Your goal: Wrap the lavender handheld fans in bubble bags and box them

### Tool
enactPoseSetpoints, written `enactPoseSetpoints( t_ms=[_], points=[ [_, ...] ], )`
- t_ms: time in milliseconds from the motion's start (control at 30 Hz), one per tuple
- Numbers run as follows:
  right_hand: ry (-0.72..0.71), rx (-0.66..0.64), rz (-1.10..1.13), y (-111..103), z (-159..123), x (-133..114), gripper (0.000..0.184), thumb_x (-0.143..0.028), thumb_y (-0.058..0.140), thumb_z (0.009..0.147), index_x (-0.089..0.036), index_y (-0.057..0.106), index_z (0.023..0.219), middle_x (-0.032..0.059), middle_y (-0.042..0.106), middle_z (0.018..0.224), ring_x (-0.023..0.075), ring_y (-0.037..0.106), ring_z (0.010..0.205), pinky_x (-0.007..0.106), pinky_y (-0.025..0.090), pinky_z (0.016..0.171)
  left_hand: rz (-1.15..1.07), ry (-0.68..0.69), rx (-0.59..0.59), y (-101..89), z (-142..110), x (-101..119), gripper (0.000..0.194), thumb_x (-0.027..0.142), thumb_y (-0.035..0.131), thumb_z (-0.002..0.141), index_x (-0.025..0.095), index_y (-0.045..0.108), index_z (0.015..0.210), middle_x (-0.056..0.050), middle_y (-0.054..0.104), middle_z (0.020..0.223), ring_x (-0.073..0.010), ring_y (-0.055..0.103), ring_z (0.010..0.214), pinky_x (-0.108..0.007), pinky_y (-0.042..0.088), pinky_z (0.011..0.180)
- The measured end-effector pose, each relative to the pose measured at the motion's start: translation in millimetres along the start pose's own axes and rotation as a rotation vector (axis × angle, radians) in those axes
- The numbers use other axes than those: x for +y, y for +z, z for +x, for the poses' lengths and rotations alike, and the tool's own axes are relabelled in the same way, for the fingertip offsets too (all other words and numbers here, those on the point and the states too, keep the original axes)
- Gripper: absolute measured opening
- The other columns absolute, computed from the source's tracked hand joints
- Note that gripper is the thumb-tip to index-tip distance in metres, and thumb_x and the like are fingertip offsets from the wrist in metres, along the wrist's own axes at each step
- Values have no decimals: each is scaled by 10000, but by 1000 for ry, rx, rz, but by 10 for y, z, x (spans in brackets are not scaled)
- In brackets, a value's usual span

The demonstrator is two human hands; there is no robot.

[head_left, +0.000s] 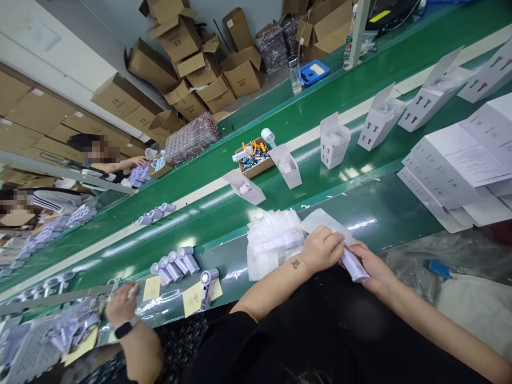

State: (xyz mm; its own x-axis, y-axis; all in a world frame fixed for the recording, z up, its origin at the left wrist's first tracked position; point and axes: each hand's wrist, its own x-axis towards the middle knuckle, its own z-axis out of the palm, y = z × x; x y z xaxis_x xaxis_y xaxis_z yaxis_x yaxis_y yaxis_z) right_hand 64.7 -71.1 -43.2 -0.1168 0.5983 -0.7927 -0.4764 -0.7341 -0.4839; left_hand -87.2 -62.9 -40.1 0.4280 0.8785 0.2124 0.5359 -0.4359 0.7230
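A lavender handheld fan (353, 266) is in my right hand (374, 266), its handle end pointing down toward my body. My left hand (323, 247) is closed at the upper part of the fan, with the fingers bent on a translucent white bag (320, 220) that spreads out beyond them. How far the bag covers the fan is hidden by my fingers. Left of my left hand lies a stack of translucent white bags (274, 245) on the bench. Several lavender handheld fans (176, 265) lie further left, and one fan (208, 282) rests on yellow paper slips.
Open white boxes (335, 144) stand along the green conveyor (312, 176). Flattened printed boxes (452, 170) are piled at right. A cardboard tray (256, 166) holds pliers and small parts. A co-worker's hand (122, 304) is at lower left; other people sit further up the line.
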Motion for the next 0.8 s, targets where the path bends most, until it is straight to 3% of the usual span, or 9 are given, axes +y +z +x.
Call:
enactPoseSetpoints(
  t_ms=[133,233,333,433,533,600,667,733,800],
  points=[
    [-111,114,-273,-181,-64,-177,191,-270,670,673,-235,483,657,-38,528,549,136,536,525,239,476,460,-111,-142,-23,-18,154,101,196,186,523,780,208,680,895,-55,623,787,-183,570,760,-300,463,771],
    [-318,100,-637,-313,-237,-489,157,-358,652,710,-233,556,710,-3,599,679,185,602,671,288,517,578,-208,-364,56,-41,223,181,205,139,527,728,196,693,834,-30,650,766,-155,565,680,-268,467,709],
    [-516,132,-930,-370,-394,-789,138,-360,613,738,-227,587,710,17,627,708,216,622,728,302,508,622,-296,-426,41,-100,286,239,225,131,535,690,182,701,832,-18,647,719,-139,550,620,-257,462,663],
    [-531,51,-904,-366,-423,-919,164,-384,586,764,-226,598,721,24,634,718,229,631,756,318,520,656,-493,-487,80,-246,351,216,256,149,510,709,156,684,897,-23,630,692,-135,553,608,-251,462,628],
    [-464,-169,-706,-287,-355,-875,216,-426,560,802,-216,609,802,25,639,832,225,638,830,356,531,764,-653,-388,136,-434,444,136,466,225,565,738,186,551,1203,-81,612,1075,-182,585,880,-276,483,727],
    [-429,-297,-609,-190,-303,-814,243,-438,564,807,-202,611,831,23,635,861,216,639,825,376,533,786,-597,-264,-5,-485,532,95,774,301,718,653,236,396,1355,-105,441,1338,-242,489,1116,-310,471,822],
    [-458,-363,-625,-111,-266,-792,250,-436,590,791,-187,615,801,17,631,806,198,635,774,364,542,749,-462,-175,-197,-429,616,84,891,341,821,537,236,433,1333,-108,447,1316,-268,445,1153,-338,445,880],
    [-539,-313,-664,-128,-245,-859,249,-429,619,772,-181,602,778,8,626,747,180,631,727,333,548,699,-347,-151,-248,-296,659,89,582,353,796,594,199,606,1123,-77,567,1071,-227,508,1009,-331,434,871],
    [-673,-82,-568,-281,-214,-1027,278,-425,660,743,-193,565,864,-7,629,706,158,629,646,307,555,632,-289,-181,-151,-156,639,89,213,313,684,733,177,658,894,-35,556,861,-169,524,847,-297,437,807]
  ],
)
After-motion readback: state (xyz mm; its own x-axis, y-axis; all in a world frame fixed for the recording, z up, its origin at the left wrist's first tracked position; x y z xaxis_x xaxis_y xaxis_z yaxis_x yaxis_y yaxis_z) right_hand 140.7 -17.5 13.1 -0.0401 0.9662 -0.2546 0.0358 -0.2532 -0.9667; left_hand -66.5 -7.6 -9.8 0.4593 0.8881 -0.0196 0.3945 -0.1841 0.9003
